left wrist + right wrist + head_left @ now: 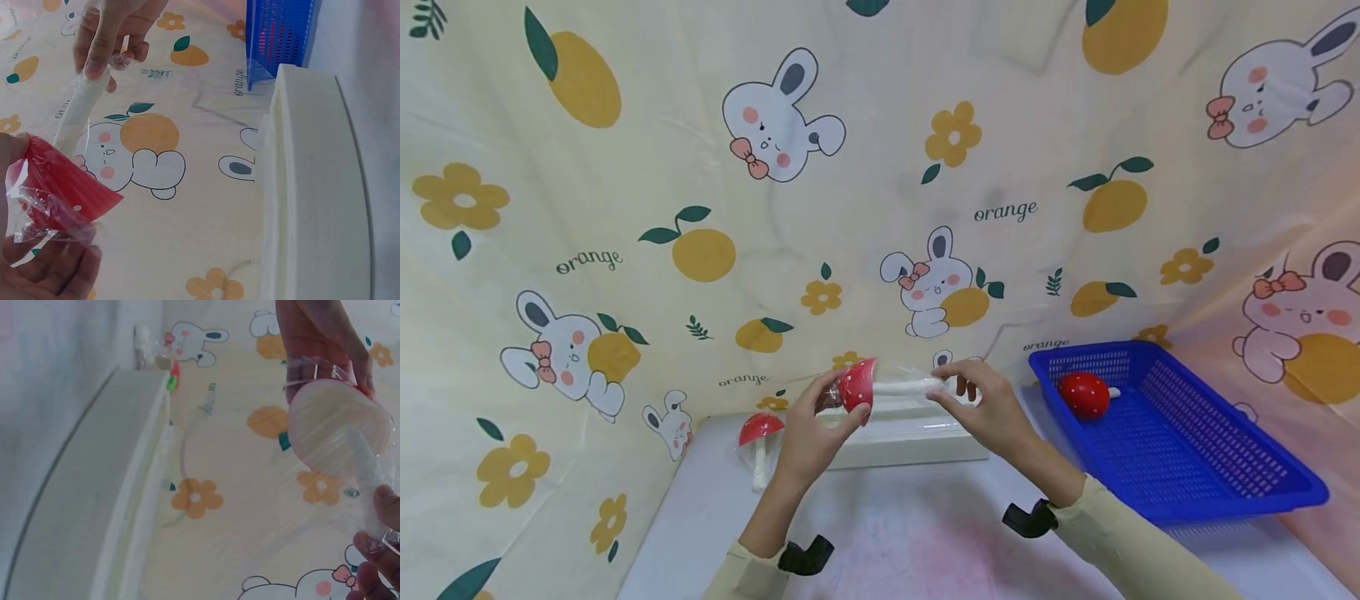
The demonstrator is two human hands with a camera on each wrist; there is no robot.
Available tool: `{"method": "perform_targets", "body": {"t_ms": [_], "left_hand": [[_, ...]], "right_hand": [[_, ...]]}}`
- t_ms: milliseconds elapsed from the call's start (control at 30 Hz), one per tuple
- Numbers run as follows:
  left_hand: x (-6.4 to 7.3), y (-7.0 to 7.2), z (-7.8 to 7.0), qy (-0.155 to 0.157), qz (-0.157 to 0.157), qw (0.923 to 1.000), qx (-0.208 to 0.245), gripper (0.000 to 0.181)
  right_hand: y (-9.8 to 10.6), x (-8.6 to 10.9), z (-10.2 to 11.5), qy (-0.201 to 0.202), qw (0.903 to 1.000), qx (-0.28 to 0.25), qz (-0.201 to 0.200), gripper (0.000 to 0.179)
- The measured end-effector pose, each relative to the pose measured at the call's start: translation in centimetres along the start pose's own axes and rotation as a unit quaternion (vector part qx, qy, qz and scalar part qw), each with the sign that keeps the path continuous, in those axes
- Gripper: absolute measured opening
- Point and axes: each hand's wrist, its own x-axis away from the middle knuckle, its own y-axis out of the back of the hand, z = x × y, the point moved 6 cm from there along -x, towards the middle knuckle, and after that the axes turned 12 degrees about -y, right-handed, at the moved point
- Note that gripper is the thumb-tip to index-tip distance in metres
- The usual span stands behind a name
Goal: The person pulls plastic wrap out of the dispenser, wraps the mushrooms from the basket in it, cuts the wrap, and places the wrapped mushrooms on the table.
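Both hands hold a toy mushroom [859,387] in clear plastic wrap, raised above the table with its stem pointing right. Its red cap has white dots, and its stem [901,388] is white. My left hand [811,437] grips the cap, thumb in front. Thumb and fingers of my right hand [988,407] pinch the wrapped stem end. In the right wrist view the cap's pale underside [328,428] faces the camera. Loose plastic bunches around the cap [62,187] in the left wrist view.
Behind the hands stands a long white box-like block [910,452]. Another wrapped mushroom [761,427] is at its left. On the right, a blue plastic basket [1240,507] holds a red mushroom [1084,396]. A patterned cloth [850,208] hangs behind the white table [880,533].
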Motion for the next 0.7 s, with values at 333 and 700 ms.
{"method": "perform_targets", "body": {"t_ms": [333,700], "left_hand": [[3.4,-0.2,1.4,0.074,0.048,0.9960,0.007,0.063],[6.7,-1.1,3.7,0.137,0.102,0.9853,-0.002,0.061]], "right_hand": [[-1.0,3.1,-0.9,0.000,0.9995,0.000,0.032,0.032],[-3.0,6.5,-3.4,-0.034,0.9968,-0.004,0.073,0.027]]}}
